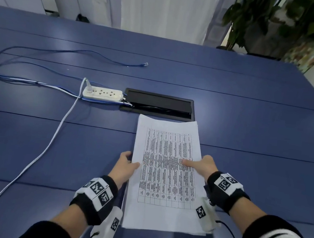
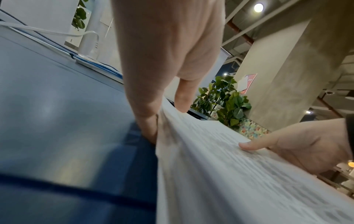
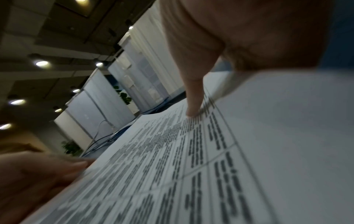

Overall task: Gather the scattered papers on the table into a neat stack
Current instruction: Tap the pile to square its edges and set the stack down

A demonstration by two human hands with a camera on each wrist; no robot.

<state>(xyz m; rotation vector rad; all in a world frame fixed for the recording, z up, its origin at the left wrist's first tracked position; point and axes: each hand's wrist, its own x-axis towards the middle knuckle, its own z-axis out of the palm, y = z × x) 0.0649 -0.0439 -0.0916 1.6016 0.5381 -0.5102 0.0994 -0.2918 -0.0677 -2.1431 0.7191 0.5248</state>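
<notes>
A stack of white papers (image 1: 164, 180) with a printed table on the top sheet lies lengthwise on the blue table (image 1: 259, 120), in front of me. My left hand (image 1: 127, 164) pinches its left edge, thumb on top and fingers at the edge; the left wrist view shows the fingers (image 2: 147, 98) against the paper's edge (image 2: 220, 174). My right hand (image 1: 203, 165) grips the right edge, with the thumb (image 3: 193, 98) lying across the printed sheet (image 3: 191, 166) and the fingers hidden beneath. The left edge looks slightly lifted.
Just beyond the papers is a black cable hatch (image 1: 158, 104) set into the table, with a white power strip (image 1: 102, 93) to its left. A white cord (image 1: 52, 136) runs toward the near left, and blue cables (image 1: 77, 53) loop farther back. Plants (image 1: 280, 25) stand behind the table's right corner.
</notes>
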